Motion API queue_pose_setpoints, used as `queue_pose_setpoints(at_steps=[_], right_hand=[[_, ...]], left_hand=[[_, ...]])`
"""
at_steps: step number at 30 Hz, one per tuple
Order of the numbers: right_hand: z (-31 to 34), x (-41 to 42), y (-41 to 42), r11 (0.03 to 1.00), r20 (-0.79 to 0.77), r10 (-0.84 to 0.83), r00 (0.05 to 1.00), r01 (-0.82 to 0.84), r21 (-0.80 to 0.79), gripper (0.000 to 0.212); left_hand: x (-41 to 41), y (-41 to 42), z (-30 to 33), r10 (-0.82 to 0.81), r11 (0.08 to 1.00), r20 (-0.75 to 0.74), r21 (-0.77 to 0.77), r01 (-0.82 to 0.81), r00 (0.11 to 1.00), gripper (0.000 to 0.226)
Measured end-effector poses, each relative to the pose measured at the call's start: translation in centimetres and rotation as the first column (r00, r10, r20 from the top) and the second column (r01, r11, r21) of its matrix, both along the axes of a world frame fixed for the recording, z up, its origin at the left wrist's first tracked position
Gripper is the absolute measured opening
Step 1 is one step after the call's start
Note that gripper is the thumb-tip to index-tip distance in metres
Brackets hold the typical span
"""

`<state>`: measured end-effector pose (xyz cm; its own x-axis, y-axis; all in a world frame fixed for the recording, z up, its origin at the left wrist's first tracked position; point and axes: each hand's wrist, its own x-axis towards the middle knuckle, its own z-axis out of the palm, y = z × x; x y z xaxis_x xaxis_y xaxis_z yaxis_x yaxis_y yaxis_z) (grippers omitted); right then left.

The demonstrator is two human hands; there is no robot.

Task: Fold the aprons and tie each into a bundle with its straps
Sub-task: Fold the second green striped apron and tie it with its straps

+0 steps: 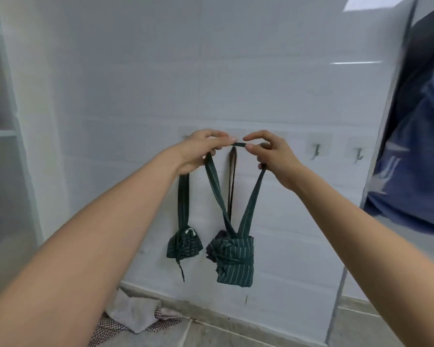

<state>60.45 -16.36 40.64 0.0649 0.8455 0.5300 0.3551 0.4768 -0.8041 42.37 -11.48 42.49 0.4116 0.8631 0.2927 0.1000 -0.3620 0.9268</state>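
A green striped apron bundle (233, 261) hangs by its neck strap (251, 204) in front of the white tiled wall. My left hand (201, 151) and my right hand (271, 156) pinch the top of that strap and hold it stretched between them at hook height. A second, smaller green striped bundle (184, 245) hangs to the left by its own strap (184, 199), whose top is hidden behind my left hand. A dark brownish strap (232, 181) hangs on the wall behind the held loop.
Two bare metal hooks (316, 150) (359, 154) sit on the wall to the right. A crumpled checked and grey cloth (133, 319) lies on the floor at the wall's foot. A blue garment (416, 151) hangs at far right; white shelving (3, 134) stands left.
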Motion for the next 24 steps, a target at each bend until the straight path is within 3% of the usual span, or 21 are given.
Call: queue_pose_setpoints(at_steps=[3, 5, 10, 15, 19, 24], right_hand=[[0.1, 3.1, 1.5, 0.960, 0.199, -0.265, 0.943, 0.239, 0.148, 0.013], [0.0, 4.8, 2.2, 0.901, 0.305, -0.424, 0.853, 0.365, 0.234, 0.020], [-0.2, 8.4, 3.5, 0.746, 0.551, -0.652, 0.521, 0.570, 0.343, 0.038], [-0.9, 9.1, 5.3, 0.606, 0.641, -0.738, 0.211, 0.625, 0.492, 0.029], [-1.5, 9.1, 6.8, 0.582, 0.653, -0.745, 0.137, 0.612, 0.535, 0.012], [-2.9, 9.1, 6.9, 0.605, 0.685, -0.716, 0.135, 0.610, 0.512, 0.020]], left_hand=[[4.6, 1.2, 0.1, 0.091, 0.960, -0.235, 0.278, -0.023, 0.968, 0.036], [7.3, 2.1, 0.0, 0.158, 0.898, -0.213, 0.437, -0.050, 0.964, 0.019], [11.5, 5.0, -0.4, 0.273, 0.805, -0.176, 0.580, -0.125, 0.946, 0.024], [13.0, 7.1, -1.0, 0.527, 0.637, -0.261, 0.751, -0.173, 0.809, 0.021], [13.3, 7.5, -1.4, 0.595, 0.545, -0.262, 0.827, -0.141, 0.760, 0.016], [13.8, 7.8, -2.2, 0.614, 0.499, -0.332, 0.866, -0.026, 0.716, 0.017]])
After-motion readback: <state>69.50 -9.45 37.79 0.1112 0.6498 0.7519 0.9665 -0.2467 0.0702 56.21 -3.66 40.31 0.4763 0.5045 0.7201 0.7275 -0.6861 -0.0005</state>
